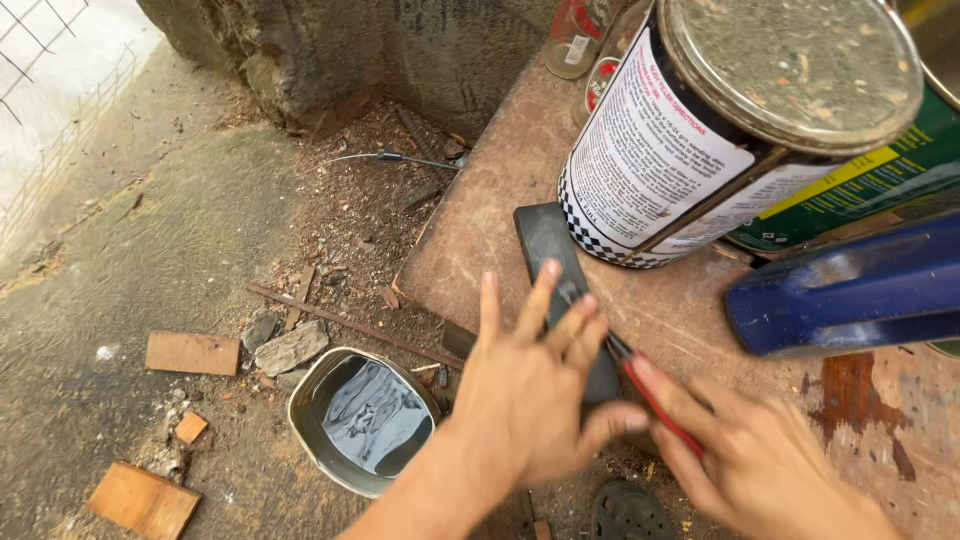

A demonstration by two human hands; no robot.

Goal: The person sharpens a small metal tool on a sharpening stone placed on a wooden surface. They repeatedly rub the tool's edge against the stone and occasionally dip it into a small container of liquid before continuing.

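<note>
A dark rectangular sharpening stone (553,255) lies on a worn wooden board (480,210). My left hand (530,385) presses flat on the stone, fingers spread, over a thin tool. My right hand (755,460) grips the red handle of that tool (655,400), whose metal end lies under my left fingers on the stone. Both hands are a little blurred.
A big paint can (700,130) with a dusty lid stands behind the stone, a green can (880,180) beside it. A blue curved object (850,290) lies at right. A metal bowl of water (365,418) sits on the ground, among wood scraps (192,352).
</note>
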